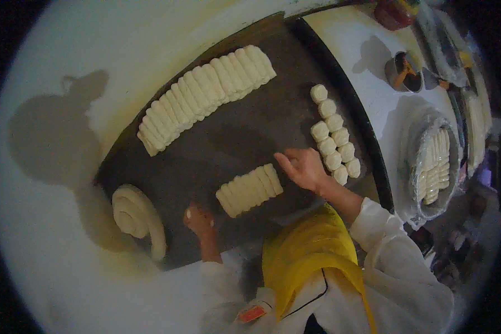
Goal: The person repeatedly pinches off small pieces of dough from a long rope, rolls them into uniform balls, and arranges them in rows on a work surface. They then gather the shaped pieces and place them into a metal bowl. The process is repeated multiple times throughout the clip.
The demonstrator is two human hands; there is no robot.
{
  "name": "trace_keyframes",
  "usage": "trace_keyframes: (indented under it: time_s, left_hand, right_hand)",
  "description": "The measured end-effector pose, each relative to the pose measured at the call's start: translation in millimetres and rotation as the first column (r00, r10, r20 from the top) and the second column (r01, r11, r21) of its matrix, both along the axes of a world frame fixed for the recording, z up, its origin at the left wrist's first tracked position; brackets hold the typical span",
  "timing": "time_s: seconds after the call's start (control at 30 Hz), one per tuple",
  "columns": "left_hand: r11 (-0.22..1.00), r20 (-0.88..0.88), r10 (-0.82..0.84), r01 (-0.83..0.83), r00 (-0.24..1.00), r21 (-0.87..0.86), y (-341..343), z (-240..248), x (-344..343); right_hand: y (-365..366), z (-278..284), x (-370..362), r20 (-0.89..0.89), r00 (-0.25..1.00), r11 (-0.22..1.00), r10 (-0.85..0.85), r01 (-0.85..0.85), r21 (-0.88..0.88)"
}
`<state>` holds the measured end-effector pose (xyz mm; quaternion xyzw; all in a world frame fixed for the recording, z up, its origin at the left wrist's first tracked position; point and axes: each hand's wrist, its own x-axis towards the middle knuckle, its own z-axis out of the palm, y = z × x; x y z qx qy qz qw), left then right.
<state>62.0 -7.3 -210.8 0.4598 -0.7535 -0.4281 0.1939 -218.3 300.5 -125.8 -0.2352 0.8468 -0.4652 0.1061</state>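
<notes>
Pale surfaces (44,222) flank a broad dark worktop (245,131), whose raised black edge (345,89) on the right separates the dough from the other goods. At the near side, a yellow apron (312,239) covers part of the person's white clothing, presumably to guard it from flour.

Along the far side stretches a long row of dough strips (206,94), packed side by side; lying there, it leaves the middle bare for handling. Beyond the black edge sits an oval tray (411,167) wrapped in clear film, likely so that the pale strips (431,167) inside do not dry out. At the left end of the worktop rests a thick dough coil (131,211), probably wound up to save room, its tail trailing toward the near edge.

Centrally, within easy reach, the short row of dough strips (249,190) lies between the two hands. Near its right end, the right hand (302,168) is loose and released, index finger stretched leftward. Beside its left end, the left hand (199,219) has curled fingers; I cannot tell whether its grip encloses anything.

Smaller again, a metal cup (402,72) with something orange inside stands off to the right. Smallest are the round dough pieces (333,122), lined up near the black edge, seemingly out of the way.
</notes>
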Motion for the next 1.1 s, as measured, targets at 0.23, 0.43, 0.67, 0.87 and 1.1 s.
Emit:
trace_keyframes:
  time_s: [0.23,0.43,0.67,0.87,1.1]
  left_hand:
    - [0.77,0.674,-0.338,0.605,0.657,-0.204,53,36,62]
    - [0.677,0.525,0.032,0.368,0.851,-0.637,-33,30,-60]
    - [0.748,0.585,-0.429,0.634,0.688,-0.198,43,4,76]
    - [0.997,0.094,-0.064,0.061,0.994,0.037,70,-16,0]
    - [0.991,0.131,-0.076,0.089,0.988,-0.102,89,-7,-44]
  right_hand:
    - [36,-19,50,0.035,0.871,0.625,0.489,-0.379,0.682]
    - [-71,-48,-41,-0.421,0.855,0.824,0.305,-0.015,0.567]
    - [55,-28,48,-0.2,0.866,0.786,0.459,-0.292,0.545]
    - [28,-53,57,-0.018,0.996,0.95,-0.082,0.084,0.302]
    - [-31,-81,84,-0.016,0.972,0.953,-0.235,0.233,0.193]
